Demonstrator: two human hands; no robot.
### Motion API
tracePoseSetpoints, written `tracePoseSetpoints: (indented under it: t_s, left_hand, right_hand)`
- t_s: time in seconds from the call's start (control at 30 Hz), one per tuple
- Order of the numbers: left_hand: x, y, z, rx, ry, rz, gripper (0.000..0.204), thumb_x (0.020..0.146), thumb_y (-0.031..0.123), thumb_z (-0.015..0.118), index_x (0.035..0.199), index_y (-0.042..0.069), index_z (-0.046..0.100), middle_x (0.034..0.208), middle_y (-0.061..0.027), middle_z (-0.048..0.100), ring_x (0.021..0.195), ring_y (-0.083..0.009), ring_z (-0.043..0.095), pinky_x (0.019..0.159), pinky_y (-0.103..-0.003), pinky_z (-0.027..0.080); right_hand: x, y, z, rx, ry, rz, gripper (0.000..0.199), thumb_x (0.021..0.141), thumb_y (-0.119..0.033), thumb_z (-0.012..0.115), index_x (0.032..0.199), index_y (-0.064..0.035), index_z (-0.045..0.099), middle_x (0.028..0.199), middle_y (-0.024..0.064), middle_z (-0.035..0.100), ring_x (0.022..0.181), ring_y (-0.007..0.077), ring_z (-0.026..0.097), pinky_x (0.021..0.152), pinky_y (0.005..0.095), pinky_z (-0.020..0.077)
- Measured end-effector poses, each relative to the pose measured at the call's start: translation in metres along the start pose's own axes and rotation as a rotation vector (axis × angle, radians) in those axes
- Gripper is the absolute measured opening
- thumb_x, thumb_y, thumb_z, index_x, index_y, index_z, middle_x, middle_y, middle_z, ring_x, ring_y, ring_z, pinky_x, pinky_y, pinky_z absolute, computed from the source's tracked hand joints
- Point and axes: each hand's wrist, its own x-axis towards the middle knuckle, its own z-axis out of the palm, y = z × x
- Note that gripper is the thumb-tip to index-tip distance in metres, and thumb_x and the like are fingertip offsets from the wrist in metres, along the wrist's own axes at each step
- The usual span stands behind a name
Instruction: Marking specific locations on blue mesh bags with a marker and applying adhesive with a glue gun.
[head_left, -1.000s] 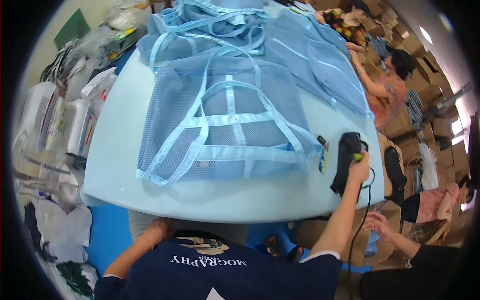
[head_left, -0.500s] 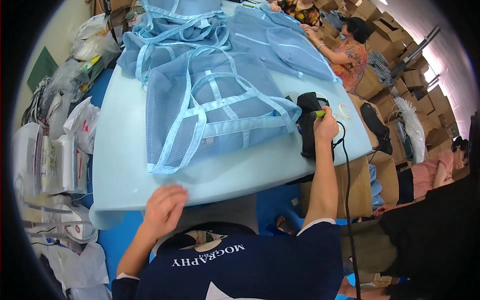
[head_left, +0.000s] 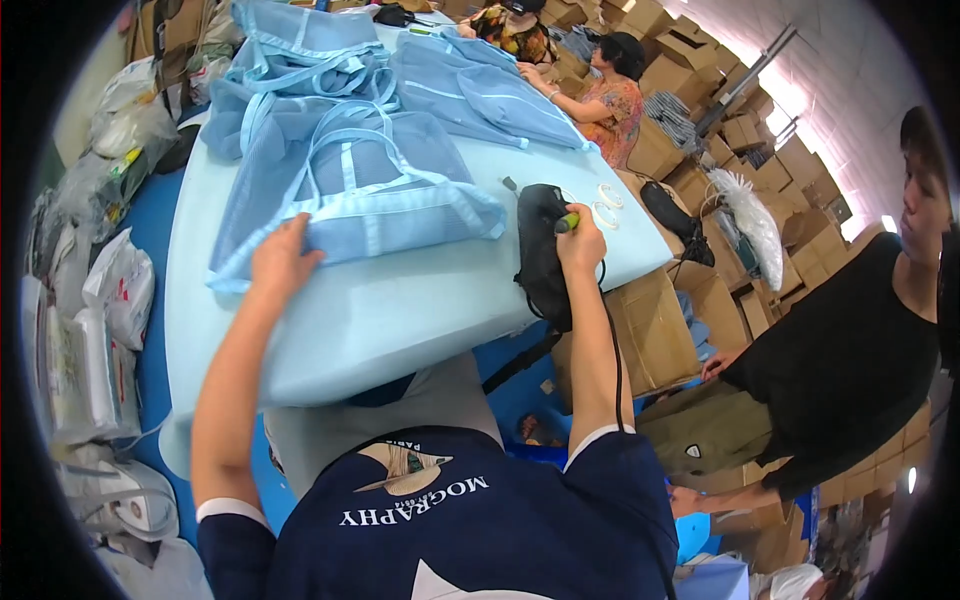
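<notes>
A light-blue mesh tote bag (head_left: 380,212) lies flat on the table, its long handles looped over it. My left hand (head_left: 280,262) rests on the bag's near left edge band, fingers stretched and thumb apart. To the right, my right hand (head_left: 583,245) is closed around a green-and-black stick-like tool (head_left: 567,222), held over a black pouch (head_left: 540,265). What the tool is I cannot make out. A black cord (head_left: 617,370) runs from near that hand down along my forearm.
More blue mesh bags (head_left: 300,60) are piled at the far left of the pale table (head_left: 350,330). Pale rings (head_left: 606,213) lie right of the pouch. Two people sit along the far right side; a person in black (head_left: 840,350) stands at right beside cardboard boxes (head_left: 640,335).
My left hand has moved up from the table's near edge onto the bag. My right hand still holds the tool by the pouch. The view has shifted, and the person in black shows more.
</notes>
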Motion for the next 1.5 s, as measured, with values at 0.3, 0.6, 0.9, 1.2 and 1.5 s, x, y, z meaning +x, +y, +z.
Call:
tracePoseSetpoints:
  t_s: [0.3,0.6,0.9,1.2,1.5]
  left_hand:
    - [-0.068,-0.087,-0.059,-0.186,0.023,0.051,0.047,0.067,0.008,0.074,0.111,0.009,0.058,0.100,-0.0135,0.063,0.094,-0.0315,0.059,0.081,-0.037,0.046]
    - [-0.133,-0.042,-0.059,-0.196,0.201,0.046,0.046,0.066,0.006,0.073,0.109,0.012,0.058,0.101,-0.0108,0.061,0.095,-0.0297,0.058,0.081,-0.038,0.047]
    - [-0.122,-0.027,-0.037,-0.131,0.386,0.045,0.042,0.074,0.013,0.069,0.114,0.012,0.057,0.109,-0.0096,0.061,0.103,-0.0282,0.056,0.083,-0.035,0.048]
    - [-0.119,-0.028,-0.035,-0.114,0.332,-0.069,0.044,0.075,0.014,0.071,0.116,0.013,0.058,0.111,-0.0094,0.061,0.102,-0.0269,0.058,0.084,-0.034,0.048]
    - [-0.118,-0.034,-0.039,-0.161,0.380,0.008,0.048,0.071,0.006,0.071,0.117,0.010,0.058,0.112,-0.0115,0.061,0.106,-0.0280,0.056,0.091,-0.034,0.043]
  right_hand:
    - [-0.004,-0.034,-0.023,0.132,0.001,-0.223,0.028,0.074,-0.006,0.063,0.097,-0.0213,0.059,0.065,0.0131,0.062,0.062,0.0350,0.062,0.055,0.0446,0.0458]
    - [0.012,-0.085,0.061,0.117,-0.081,-0.265,0.026,0.075,-0.010,0.061,0.096,-0.0245,0.058,0.067,0.0131,0.063,0.063,0.0359,0.062,0.055,0.0467,0.0460]
    - [0.033,-0.106,0.077,0.217,-0.223,-0.181,0.051,0.073,-0.052,0.068,0.104,-0.0115,0.059,0.095,0.0159,0.065,0.092,0.0344,0.061,0.078,0.0409,0.0460]
    - [-0.055,-0.162,-0.010,1.039,-0.097,-0.412,0.026,0.086,-0.005,0.060,0.107,0.0043,0.049,0.102,0.0178,0.063,0.090,0.0180,0.063,0.083,0.0270,0.0485]
    - [-0.123,-0.152,0.014,0.689,-0.052,-0.556,0.034,0.073,-0.014,0.074,0.102,-0.0049,0.059,0.092,0.0129,0.064,0.084,0.0286,0.061,0.075,0.0359,0.0468]
